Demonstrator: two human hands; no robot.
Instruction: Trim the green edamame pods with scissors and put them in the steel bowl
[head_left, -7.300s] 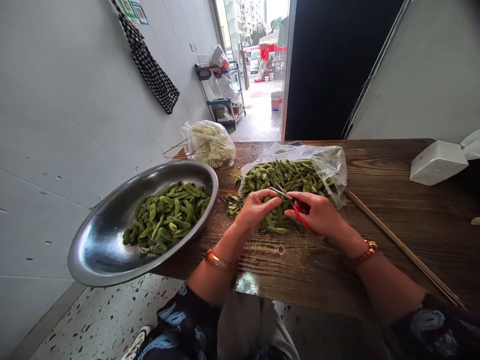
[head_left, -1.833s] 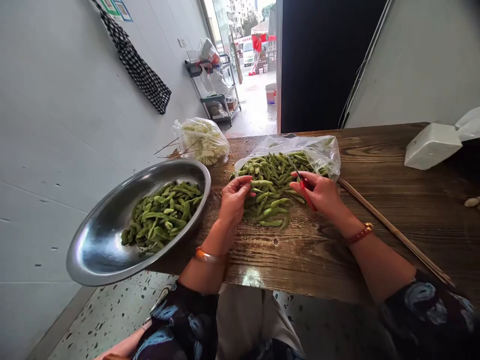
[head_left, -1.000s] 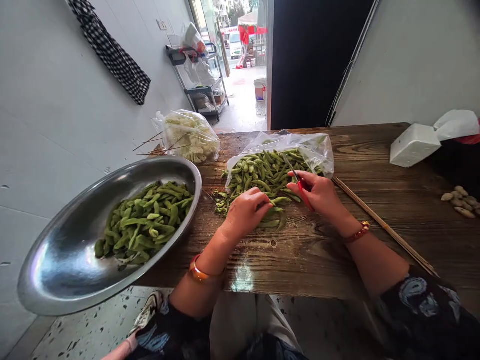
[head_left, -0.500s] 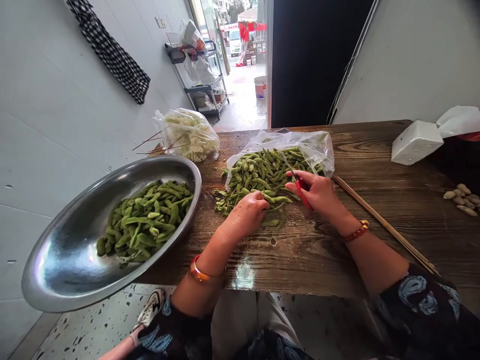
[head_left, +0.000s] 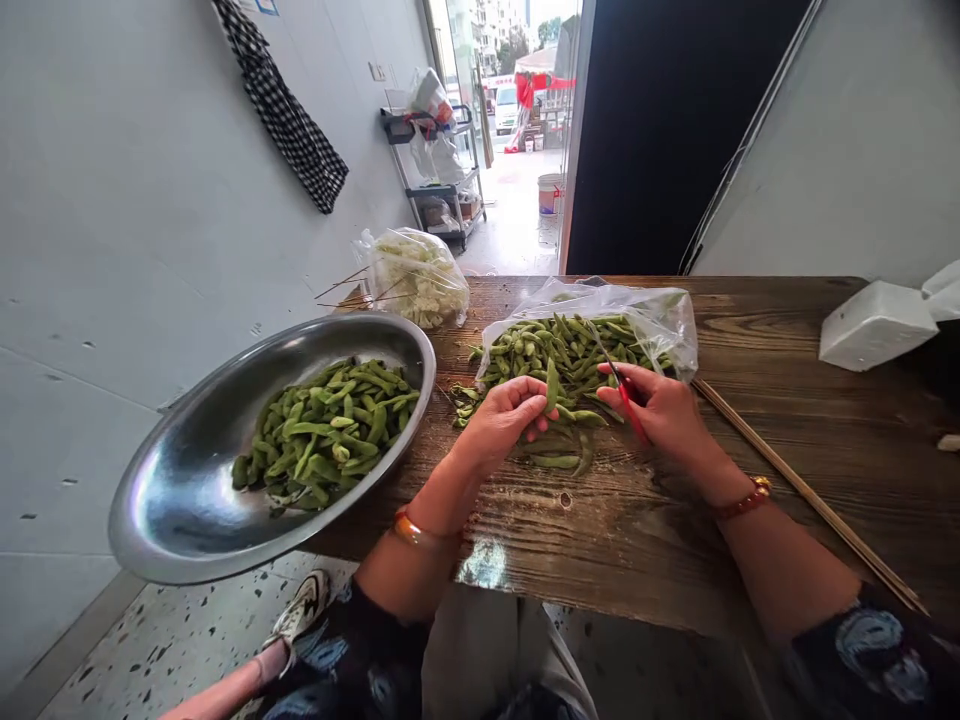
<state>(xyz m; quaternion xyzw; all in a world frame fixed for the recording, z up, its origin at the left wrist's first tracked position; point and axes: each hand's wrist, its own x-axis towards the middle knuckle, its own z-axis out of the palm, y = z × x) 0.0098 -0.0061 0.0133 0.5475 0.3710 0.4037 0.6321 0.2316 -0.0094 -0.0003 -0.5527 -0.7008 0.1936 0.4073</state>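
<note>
between the fingers of the left hand [head_left: 504, 420] an edamame pod [head_left: 552, 386] stands pinched, the right hand [head_left: 664, 412] clenched on red-handled scissors [head_left: 624, 390]; best snipped just past the fingertips.

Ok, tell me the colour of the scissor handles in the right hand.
Red, seen in the head view: the scissors sit in the right hand.

Both forearms come in from the bottom corners and angle toward each other, wrists low, a bangle on each. Left hand [head_left: 504, 420] is palm down, fingers curled, thumb and fingertips in a pinch grip. Right hand [head_left: 664, 412] sits just to the right of that grip, knuckles up, fingers closed in a fist-like grip.
</note>
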